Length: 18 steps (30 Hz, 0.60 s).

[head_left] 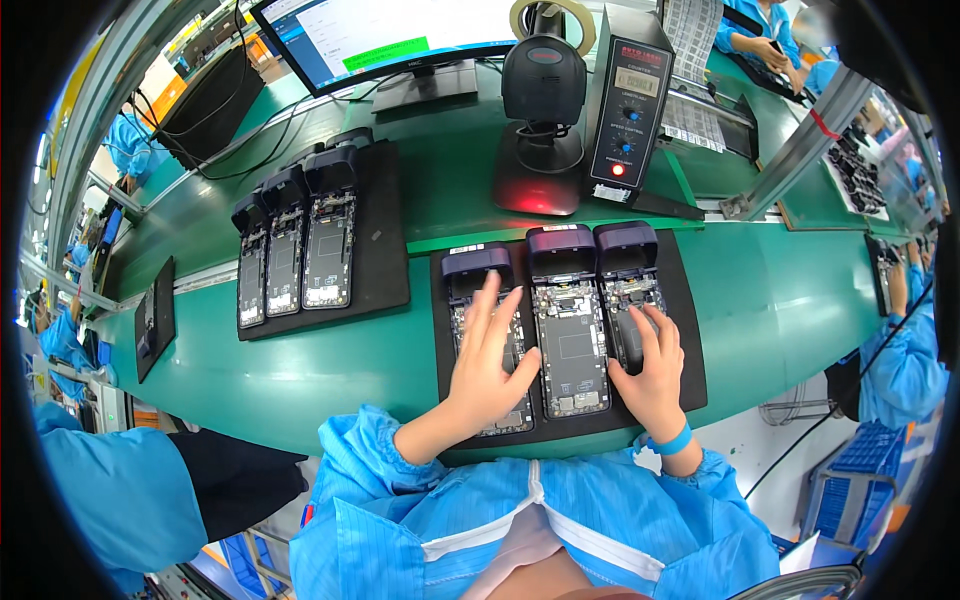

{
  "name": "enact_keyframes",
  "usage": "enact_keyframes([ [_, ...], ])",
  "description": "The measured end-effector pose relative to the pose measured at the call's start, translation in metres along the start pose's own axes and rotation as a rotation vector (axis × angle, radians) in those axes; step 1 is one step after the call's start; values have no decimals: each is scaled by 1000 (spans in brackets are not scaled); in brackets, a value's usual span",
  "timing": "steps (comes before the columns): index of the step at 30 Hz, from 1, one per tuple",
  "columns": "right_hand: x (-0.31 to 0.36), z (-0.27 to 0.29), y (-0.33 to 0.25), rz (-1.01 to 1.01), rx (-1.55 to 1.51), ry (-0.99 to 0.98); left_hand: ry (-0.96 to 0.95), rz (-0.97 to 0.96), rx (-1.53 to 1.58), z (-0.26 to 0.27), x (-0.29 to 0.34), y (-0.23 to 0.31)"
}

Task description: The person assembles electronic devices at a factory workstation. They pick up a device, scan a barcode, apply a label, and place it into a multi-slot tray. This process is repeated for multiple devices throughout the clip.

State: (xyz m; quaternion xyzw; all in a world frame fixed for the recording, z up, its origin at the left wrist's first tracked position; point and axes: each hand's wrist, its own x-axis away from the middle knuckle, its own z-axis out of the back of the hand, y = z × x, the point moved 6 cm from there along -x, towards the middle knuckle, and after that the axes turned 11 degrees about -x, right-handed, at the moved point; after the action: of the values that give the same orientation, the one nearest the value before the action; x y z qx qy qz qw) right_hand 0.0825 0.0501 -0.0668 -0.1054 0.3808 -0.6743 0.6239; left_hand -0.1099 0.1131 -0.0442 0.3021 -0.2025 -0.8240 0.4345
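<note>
Three opened handheld devices with exposed circuit boards and dark, bulky top ends lie side by side on a black foam mat [684,300]. Across the left device [476,262] lies my left hand [485,365], fingers spread and partly covering its board. Between my hands the middle device [571,345] shows its whole board. My right hand [655,375] is over the right device [628,240], thumb apart from the bent fingers; a dark rounded area shows beneath it. Whether its fingertips press on the device cannot be seen. A blue band circles my right wrist.
A second black mat [385,240] at the left carries three similar devices [328,250]. Behind stand a monitor [400,40], a black stand scanner [542,90] with red light, and a counter box [630,110]. Another person's blue sleeve [120,490] is close at lower left.
</note>
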Motion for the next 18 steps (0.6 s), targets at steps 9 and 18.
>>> enact_keyframes([
  [9,0,-2,-10,21,-56,-17,-37,49,-36,-6,22,-24],
  [18,-16,26,-90,448,-345,-134,-505,347,1637,-36,22,29],
])
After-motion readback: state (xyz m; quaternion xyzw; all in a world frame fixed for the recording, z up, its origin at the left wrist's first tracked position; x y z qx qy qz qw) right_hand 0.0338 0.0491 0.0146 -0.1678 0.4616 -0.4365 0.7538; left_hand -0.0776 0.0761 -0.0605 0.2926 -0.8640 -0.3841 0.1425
